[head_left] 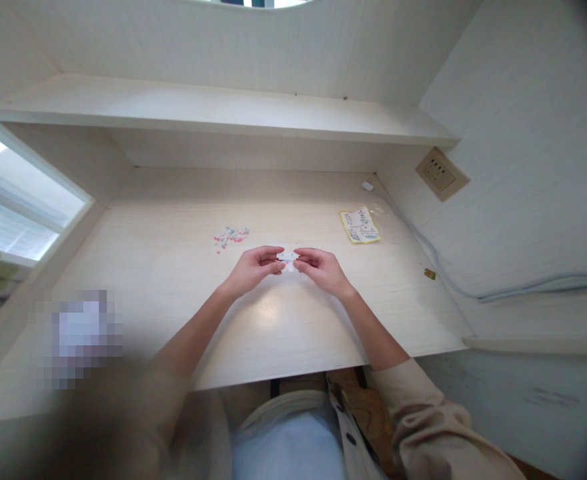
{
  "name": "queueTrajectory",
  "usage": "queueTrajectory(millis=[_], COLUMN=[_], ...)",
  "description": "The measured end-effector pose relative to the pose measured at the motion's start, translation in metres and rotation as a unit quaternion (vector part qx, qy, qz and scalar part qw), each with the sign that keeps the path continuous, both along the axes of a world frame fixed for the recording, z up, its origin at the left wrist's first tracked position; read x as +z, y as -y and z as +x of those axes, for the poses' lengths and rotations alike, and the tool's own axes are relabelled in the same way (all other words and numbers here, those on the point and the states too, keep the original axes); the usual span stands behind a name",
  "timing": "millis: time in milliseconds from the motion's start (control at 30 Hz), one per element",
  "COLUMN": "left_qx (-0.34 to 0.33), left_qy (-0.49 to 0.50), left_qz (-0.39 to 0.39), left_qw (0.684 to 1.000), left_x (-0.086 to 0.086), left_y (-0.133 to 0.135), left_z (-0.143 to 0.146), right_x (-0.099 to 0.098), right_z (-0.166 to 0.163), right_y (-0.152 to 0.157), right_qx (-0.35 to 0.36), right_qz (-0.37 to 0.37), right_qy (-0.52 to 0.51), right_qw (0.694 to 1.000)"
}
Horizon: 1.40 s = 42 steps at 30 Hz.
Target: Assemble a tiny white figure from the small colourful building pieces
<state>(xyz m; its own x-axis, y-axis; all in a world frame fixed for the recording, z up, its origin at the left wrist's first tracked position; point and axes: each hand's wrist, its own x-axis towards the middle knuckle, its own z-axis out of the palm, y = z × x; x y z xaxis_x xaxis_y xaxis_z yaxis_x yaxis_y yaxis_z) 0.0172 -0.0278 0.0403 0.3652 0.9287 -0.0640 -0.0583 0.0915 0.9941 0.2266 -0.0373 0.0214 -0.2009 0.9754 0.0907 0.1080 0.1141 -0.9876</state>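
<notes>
Both of my hands meet above the middle of the desk, holding one small whitish object point(288, 257) with bits of colour on it. My left hand point(258, 267) pinches its left side between thumb and fingers. On the right side my right hand point(321, 268) does the same. Fingers cover part of the object, and it is too small to name its kind. Beyond my left hand lies a loose pile of tiny pink, white and bluish pieces point(233, 235). A printed sheet with a yellow border point(359, 225) rests beyond my right hand.
A grey cable point(423, 243) with a white plug point(367, 186) runs along the desk's right side. A small greenish-brown piece point(429, 274) lies near it. The wall holds a socket point(441, 175). A shelf point(223, 110) spans the back. Something pixelated point(81, 333) is at the left.
</notes>
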Motion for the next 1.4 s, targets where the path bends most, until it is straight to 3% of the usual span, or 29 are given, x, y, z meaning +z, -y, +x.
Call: queueTrajectory(millis=[467,633,967,1167,1400], left_qx=[0.011,0.029,0.046,0.070,0.064], left_qy=[0.024,-0.035,-0.108,-0.240,-0.283], left_qz=[-0.006,0.007,0.070,0.172,0.180], left_qw=[1.000,0.999,0.991,0.953,0.940], left_x=[-0.010,-0.010,-0.010,-0.021,-0.031], left_y=[-0.007,-0.011,-0.030,-0.041,-0.046], left_z=[-0.002,-0.004,0.000,0.004,0.006], right_x=[0.003,-0.001,-0.008,-0.018,-0.026], right_z=[-0.003,-0.002,-0.002,-0.004,-0.006], right_y=[-0.005,-0.011,-0.033,-0.042,-0.044], right_qx=[0.007,0.005,-0.010,-0.020,-0.008], right_qz=[0.001,0.004,0.081,0.125,0.160], right_qy=[-0.001,0.021,0.120,0.225,0.292], right_qw=[1.000,1.000,0.989,0.966,0.943])
